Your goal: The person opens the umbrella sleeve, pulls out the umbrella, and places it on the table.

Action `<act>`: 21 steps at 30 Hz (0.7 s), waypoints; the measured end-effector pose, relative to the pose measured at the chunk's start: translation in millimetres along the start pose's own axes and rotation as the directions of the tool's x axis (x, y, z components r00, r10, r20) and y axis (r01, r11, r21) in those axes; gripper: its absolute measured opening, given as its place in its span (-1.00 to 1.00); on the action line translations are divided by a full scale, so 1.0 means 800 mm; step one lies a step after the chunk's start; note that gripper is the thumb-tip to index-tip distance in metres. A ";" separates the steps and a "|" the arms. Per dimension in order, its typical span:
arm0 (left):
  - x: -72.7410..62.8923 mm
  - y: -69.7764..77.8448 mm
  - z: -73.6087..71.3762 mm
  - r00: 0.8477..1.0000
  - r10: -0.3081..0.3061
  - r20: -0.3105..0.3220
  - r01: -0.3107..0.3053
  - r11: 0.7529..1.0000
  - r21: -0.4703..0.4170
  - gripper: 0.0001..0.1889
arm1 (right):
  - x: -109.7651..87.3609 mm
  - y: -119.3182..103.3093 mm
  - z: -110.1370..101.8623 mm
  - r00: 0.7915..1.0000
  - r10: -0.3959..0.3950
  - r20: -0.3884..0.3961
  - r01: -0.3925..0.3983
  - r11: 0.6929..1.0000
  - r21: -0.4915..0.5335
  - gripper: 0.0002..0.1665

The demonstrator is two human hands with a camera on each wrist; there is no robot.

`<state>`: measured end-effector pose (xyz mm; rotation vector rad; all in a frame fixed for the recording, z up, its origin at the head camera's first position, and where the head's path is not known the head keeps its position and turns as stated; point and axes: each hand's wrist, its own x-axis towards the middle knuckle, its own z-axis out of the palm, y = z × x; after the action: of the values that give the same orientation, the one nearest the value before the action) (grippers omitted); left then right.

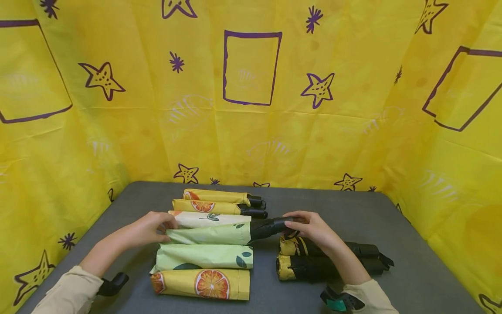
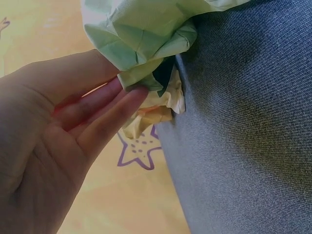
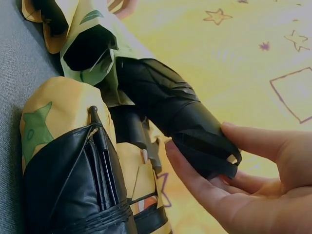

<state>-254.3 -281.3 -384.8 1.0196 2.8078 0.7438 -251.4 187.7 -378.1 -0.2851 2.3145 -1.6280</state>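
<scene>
A black folding umbrella (image 1: 268, 227) sticks out of the right end of a light green sleeve (image 1: 211, 234) with dark leaf prints. My left hand (image 1: 147, 229) pinches the sleeve's crumpled closed end between thumb and fingers, as the left wrist view shows up close. At the other end, my right hand (image 1: 315, 229) grips the umbrella's black end, where a strap loop hangs, with thumb and fingers. In the right wrist view, the sleeve's mouth (image 3: 92, 48) gapes next to the umbrella's shaft. How far the umbrella reaches inside is hidden.
Behind lie a cream sleeve (image 1: 227, 220) and two yellow orange-print sleeves (image 1: 215, 207) with black handles showing. Nearer me are another green sleeve (image 1: 208, 256) and an orange-print sleeve (image 1: 184, 283). Two black-and-yellow umbrellas (image 1: 310, 266) lie below my right forearm. Yellow cloth surrounds the grey table (image 1: 333, 205).
</scene>
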 end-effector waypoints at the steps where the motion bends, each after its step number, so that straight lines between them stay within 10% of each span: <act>1: 0.000 0.000 0.000 1.000 0.005 -0.001 -0.005 1.000 0.001 -0.74 | 0.000 0.000 0.000 1.000 -0.002 0.004 0.002 1.000 0.004 -0.43; 21: -0.001 0.000 0.001 1.000 0.008 -0.011 -0.008 1.000 0.029 -0.74 | -0.013 -0.003 -0.029 0.995 0.005 -0.097 0.001 0.998 0.058 -0.39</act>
<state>-253.2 -281.6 -385.3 1.0348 2.8336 0.7145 -250.1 210.4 -367.4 -0.1943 2.3317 -1.7412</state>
